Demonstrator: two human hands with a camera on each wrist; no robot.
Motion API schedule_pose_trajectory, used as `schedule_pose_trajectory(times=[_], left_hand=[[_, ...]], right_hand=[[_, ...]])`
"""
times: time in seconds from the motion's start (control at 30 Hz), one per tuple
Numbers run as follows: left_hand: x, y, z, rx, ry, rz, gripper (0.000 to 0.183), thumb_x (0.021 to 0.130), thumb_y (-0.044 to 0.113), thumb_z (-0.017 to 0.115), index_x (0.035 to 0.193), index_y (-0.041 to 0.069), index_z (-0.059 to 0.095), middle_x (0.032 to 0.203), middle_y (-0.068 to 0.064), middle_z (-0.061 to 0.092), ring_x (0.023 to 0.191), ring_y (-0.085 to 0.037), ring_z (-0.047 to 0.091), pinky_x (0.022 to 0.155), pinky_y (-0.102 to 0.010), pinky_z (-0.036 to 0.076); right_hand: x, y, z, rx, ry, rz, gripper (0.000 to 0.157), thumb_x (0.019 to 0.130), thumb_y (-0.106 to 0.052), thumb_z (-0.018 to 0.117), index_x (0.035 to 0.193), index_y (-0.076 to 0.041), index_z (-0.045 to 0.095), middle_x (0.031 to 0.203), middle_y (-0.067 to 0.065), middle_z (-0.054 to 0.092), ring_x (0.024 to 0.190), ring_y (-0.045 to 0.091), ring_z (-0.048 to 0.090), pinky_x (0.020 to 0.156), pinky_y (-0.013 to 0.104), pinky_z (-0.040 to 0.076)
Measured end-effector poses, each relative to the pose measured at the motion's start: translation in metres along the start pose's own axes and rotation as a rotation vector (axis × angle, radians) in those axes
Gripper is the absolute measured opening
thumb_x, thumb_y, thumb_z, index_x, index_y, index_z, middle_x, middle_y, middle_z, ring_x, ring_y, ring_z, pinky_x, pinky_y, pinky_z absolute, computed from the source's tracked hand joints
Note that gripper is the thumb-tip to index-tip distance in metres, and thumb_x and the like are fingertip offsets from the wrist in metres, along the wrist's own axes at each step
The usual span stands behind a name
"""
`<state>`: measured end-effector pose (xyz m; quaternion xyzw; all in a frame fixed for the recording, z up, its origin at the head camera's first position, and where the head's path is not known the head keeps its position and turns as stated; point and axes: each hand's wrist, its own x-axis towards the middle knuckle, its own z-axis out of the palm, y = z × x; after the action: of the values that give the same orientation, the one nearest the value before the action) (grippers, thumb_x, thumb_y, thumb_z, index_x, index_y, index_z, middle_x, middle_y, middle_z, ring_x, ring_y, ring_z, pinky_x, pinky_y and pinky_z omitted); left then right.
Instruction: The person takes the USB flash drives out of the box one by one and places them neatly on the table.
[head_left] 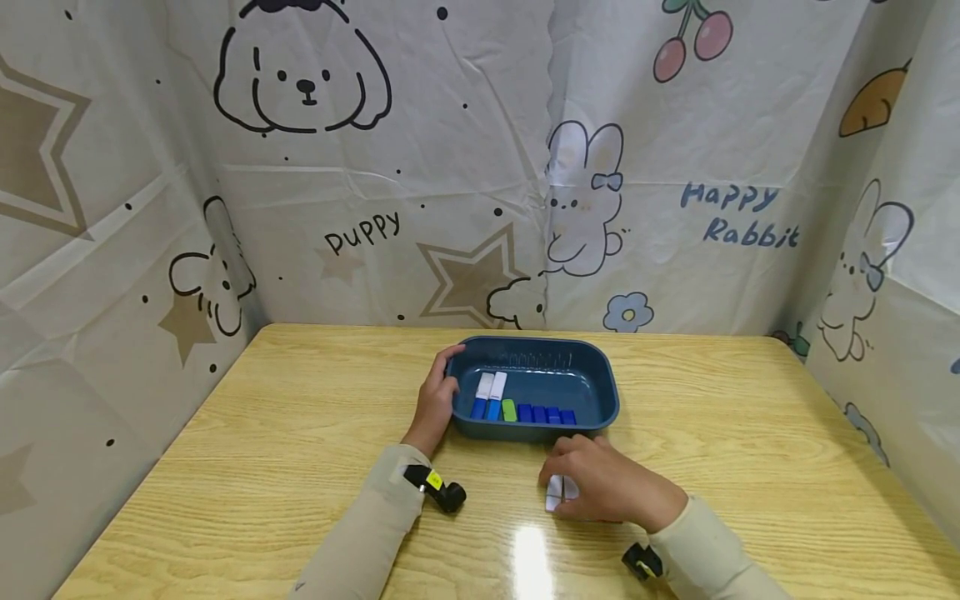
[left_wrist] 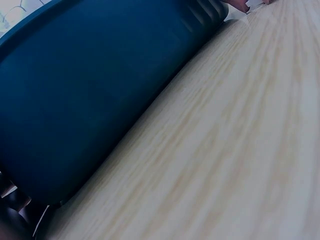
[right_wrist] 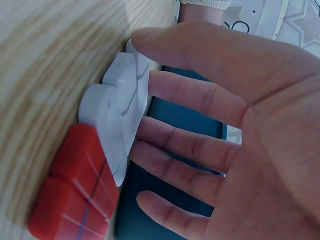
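My left hand (head_left: 433, 407) grips the left rim of a dark blue plastic basin (head_left: 536, 432); in the left wrist view the basin's side (left_wrist: 95, 95) fills much of the picture. On the table in front of the basin, my right hand (head_left: 611, 483) pinches at a small white block (head_left: 555, 493) with thumb and fingers. The right wrist view shows the thumb at the far end of a row of white blocks (right_wrist: 107, 112) with rounded ends, the index fingertip against their side. Two red blocks (right_wrist: 75, 165) stand in line with them, outside the grip.
Inside the basin, along its near wall, lie two white-and-blue pieces (head_left: 492, 396), a green block (head_left: 509, 410) and several dark blue blocks (head_left: 539, 414). The wooden table (head_left: 315, 400) ends at a printed curtain (head_left: 465, 167) behind and at both sides.
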<state>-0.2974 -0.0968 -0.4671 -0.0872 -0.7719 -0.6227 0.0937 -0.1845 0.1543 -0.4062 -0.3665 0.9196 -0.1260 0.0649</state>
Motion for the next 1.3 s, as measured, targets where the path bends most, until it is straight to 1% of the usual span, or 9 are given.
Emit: schedule_pose_trajectory(times=[0.3, 0.6, 0.87, 1.03, 1.3], left_hand=[[-0.0001, -0.0009, -0.0003, -0.004, -0.01, 0.001, 0.055, 0.086, 0.005, 0.035, 0.139, 0.019, 0.045, 0.15, -0.001, 0.038, 0.141, -0.021, 0.027, 0.114, -0.048, 0.018], [0.0001, -0.0007, 0.0, 0.003, -0.008, 0.006, 0.056, 0.085, 0.006, 0.035, 0.138, 0.019, 0.046, 0.15, -0.002, 0.039, 0.141, -0.022, 0.028, 0.114, -0.048, 0.018], [0.0006, -0.0009, 0.0002, 0.008, -0.003, 0.007, 0.056, 0.085, 0.006, 0.036, 0.138, 0.02, 0.046, 0.15, -0.001, 0.039, 0.141, -0.021, 0.028, 0.114, -0.048, 0.018], [0.0001, -0.0005, 0.0, -0.001, -0.012, 0.012, 0.056, 0.085, 0.005, 0.035, 0.139, 0.019, 0.045, 0.15, -0.002, 0.038, 0.142, -0.022, 0.027, 0.114, -0.049, 0.017], [0.0009, -0.0025, -0.0005, -0.001, -0.003, 0.037, 0.056, 0.084, 0.004, 0.037, 0.138, 0.017, 0.046, 0.149, -0.001, 0.041, 0.141, -0.02, 0.028, 0.114, -0.047, 0.018]], right_hand=[[0.0008, -0.0004, 0.0006, 0.014, -0.013, 0.008, 0.025, 0.074, -0.031, 0.08, 0.097, -0.024, 0.072, 0.101, -0.007, 0.06, 0.095, 0.015, 0.052, 0.073, 0.035, 0.035], [0.0009, -0.0003, 0.0007, 0.021, -0.039, 0.028, 0.024, 0.074, -0.029, 0.08, 0.096, -0.023, 0.071, 0.104, -0.005, 0.06, 0.098, 0.016, 0.052, 0.077, 0.037, 0.037], [0.0009, -0.0013, 0.0, 0.023, -0.038, 0.025, 0.024, 0.074, -0.027, 0.08, 0.096, -0.022, 0.071, 0.104, -0.005, 0.06, 0.098, 0.016, 0.053, 0.077, 0.037, 0.037], [0.0008, -0.002, -0.0009, 0.033, -0.051, 0.039, 0.023, 0.074, -0.027, 0.079, 0.096, -0.023, 0.071, 0.105, -0.006, 0.059, 0.099, 0.014, 0.053, 0.079, 0.037, 0.038], [-0.0002, -0.0029, -0.0011, 0.038, -0.037, 0.014, 0.024, 0.072, -0.024, 0.08, 0.094, -0.022, 0.07, 0.102, -0.007, 0.058, 0.096, 0.012, 0.053, 0.076, 0.036, 0.038]])
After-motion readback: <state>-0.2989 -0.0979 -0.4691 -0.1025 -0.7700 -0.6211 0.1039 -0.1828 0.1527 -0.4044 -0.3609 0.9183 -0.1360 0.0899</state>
